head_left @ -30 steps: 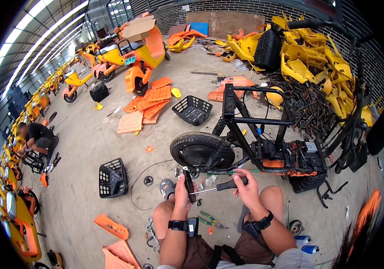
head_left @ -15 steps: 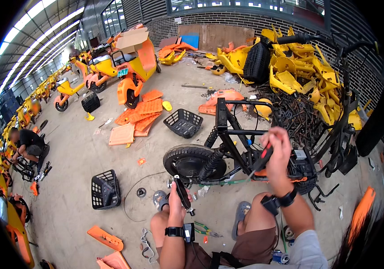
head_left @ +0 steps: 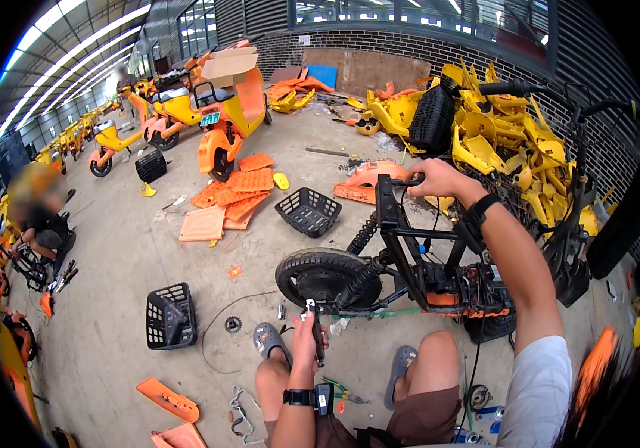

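1. Left hand [head_left: 305,342]: grip clenched round a slim black part [head_left: 318,337], pale metal end sticking up past the fingers. Held above the floor, in front of the left knee, near the rear wheel [head_left: 321,282] but apart from it.
2. Right hand [head_left: 439,179]: arm reaching out, fingers bent at the top rear end of the black scooter frame [head_left: 388,215]. Can't tell if the grip is clenched on the rail or on something else; back of the hand covers it.
3. Frame stripped, wheel still mounted, coil shock [head_left: 363,281] beside it. Orange panel [head_left: 441,301] low on the frame, wiring exposed above it.
4. Black straps on both wrists; small box by the left one.
5. Floor, near: green-handled pliers [head_left: 348,396] between the legs, sprocket [head_left: 233,324] left of the left foot, thin cable curving round it. Black crate [head_left: 171,317] further left, second crate [head_left: 309,212] beyond the wheel. Blue cans [head_left: 491,413] by the right sleeve.
6. Floor, far: orange panels [head_left: 236,187] stacked flat, yellow panels [head_left: 484,142] heaped by the brick wall, scooters parked upper left.
7. Co-worker [head_left: 50,233] crouched at far left, blurred.
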Demonstrator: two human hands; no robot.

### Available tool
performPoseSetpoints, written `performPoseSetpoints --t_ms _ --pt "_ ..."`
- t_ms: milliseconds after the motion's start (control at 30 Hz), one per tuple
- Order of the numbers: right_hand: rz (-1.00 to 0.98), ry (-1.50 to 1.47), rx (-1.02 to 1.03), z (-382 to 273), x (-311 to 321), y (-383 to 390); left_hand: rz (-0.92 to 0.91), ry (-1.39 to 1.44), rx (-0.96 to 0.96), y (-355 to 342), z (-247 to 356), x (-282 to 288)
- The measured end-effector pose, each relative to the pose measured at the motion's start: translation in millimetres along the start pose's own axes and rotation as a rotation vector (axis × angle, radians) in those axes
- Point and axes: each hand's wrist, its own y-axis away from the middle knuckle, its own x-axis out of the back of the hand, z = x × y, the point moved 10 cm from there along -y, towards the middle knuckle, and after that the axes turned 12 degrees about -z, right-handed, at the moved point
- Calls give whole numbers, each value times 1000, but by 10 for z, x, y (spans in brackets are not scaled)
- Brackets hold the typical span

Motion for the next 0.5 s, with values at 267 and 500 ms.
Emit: performPoseSetpoints --t_ms 267,500 --pt "-379 -185 -244 -26 -424 -593 -19 4 -10 3 100 18" --pt "-537 -252 -362 180 -661 -711 -50 6 26 -8 43 5"
